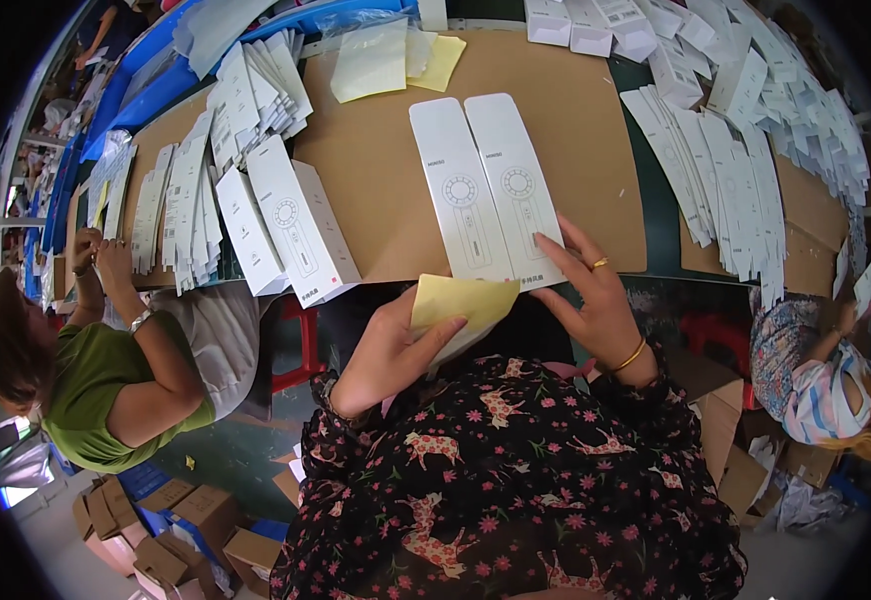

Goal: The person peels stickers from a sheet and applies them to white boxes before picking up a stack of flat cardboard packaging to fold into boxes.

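Observation:
Two narrow white boxes lie side by side in front of me, a left box [459,215] and a right box [516,185]. Each bears a line drawing of a handheld fan. My left hand [386,355] is closed on a yellow sheet [466,298], thumb on top, just at the near end of the boxes. At the near right corner of the right box, my right hand [596,300] grips the edge, with fingertips on its face and the thumb lower down. Left of these, two more white boxes [306,225] stand together at the table's near edge.
Brown cardboard [376,150] covers the table. Yellow sheets [371,70] with clear plastic lie at the back. Flat white cartons [256,95] are stacked at left, more cartons [731,190] at right. One person in green [126,380] sits left; another person [821,390] is at right.

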`<state>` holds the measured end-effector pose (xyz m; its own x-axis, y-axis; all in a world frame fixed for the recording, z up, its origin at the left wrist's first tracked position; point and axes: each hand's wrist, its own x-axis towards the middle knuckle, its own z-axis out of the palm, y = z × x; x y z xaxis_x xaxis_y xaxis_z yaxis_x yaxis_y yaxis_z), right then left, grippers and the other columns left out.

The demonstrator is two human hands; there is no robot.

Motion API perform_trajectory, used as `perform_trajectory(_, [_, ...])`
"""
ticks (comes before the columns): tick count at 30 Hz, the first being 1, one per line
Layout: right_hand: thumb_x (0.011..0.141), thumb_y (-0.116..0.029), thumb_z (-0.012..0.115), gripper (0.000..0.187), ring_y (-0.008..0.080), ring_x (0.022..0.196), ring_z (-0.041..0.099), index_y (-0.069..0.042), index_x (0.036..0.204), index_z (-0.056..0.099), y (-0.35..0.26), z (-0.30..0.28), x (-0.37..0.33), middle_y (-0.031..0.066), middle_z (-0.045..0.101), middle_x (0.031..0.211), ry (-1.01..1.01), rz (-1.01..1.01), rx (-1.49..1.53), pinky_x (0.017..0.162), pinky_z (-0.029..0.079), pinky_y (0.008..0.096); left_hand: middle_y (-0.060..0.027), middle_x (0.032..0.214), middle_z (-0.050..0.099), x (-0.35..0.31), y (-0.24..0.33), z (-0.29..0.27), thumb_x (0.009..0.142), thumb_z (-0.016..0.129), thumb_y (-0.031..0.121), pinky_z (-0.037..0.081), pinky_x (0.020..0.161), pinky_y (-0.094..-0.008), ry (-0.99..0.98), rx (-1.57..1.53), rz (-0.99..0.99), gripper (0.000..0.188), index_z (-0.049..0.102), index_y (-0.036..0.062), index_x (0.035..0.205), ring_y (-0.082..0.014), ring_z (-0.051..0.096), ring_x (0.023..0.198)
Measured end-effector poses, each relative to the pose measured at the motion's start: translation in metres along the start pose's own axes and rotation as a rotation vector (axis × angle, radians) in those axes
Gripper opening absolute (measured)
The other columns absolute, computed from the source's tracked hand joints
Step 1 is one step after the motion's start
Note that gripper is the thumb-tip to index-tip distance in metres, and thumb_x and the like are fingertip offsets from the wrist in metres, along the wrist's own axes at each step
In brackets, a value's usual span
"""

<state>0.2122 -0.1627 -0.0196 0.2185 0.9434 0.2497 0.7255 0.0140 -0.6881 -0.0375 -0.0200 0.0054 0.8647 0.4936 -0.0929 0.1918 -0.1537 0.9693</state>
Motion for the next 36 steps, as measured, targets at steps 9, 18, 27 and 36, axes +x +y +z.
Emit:
perform_trajectory(9, [0.084,-0.008,0.081,0.055,0.0322,0.126,0.059,-0.002,0.136,0.062,-0.013,-0.01,0.001,0.0194,0.053,0.146,0.048,0.003,-0.019,0.104,0.05,0.0379,-0.0132,0.114,0.074,0.0,0.009,-0.008,0.099,0.069,0.012,0.052,0.091,-0.0311,0.107,-0.033,-0.071,0.029,0.065,-0.0047,0.124,-0.0194,0.07,0.1])
perform_trajectory(18, [0.089,-0.001,0.076,0.062,0.0198,0.106,0.066,0.001,0.142,0.046,-0.041,0.007,0.027,0.0123,0.068,0.119,0.0,0.162,0.705,0.092,0.052,0.0306,-0.0098,0.113,0.074,0.007,0.023,-0.006,0.096,0.075,0.012,0.054,0.088,-0.0289,0.416,-0.526,-0.157,0.033,0.067,-0.0057,0.123,-0.0134,0.069,0.099])
perform_trajectory(27, [0.083,0.005,0.078,0.031,0.0174,0.08,0.064,0.0,0.112,0.071,-0.055,0.008,0.043,0.006,0.066,0.094,0.232,-0.258,0.079,0.072,0.051,0.0294,-0.0087,0.114,0.074,0.01,0.02,-0.009,0.089,0.079,0.005,0.054,0.091,-0.0296,0.36,-0.511,-0.112,0.039,0.066,-0.0051,0.125,-0.014,0.069,0.101])
perform_trajectory(36, [0.075,0.004,0.081,0.022,0.0216,0.074,0.06,0.0,0.096,0.076,-0.054,0.012,0.052,0.0066,0.064,0.084,0.202,-0.43,0.057,0.064,0.046,0.033,-0.0061,0.109,0.074,0.013,0.02,0.001,0.089,0.079,0.004,0.054,0.089,-0.0282,0.372,-0.47,-0.071,0.034,0.068,-0.0024,0.121,-0.0112,0.068,0.098])
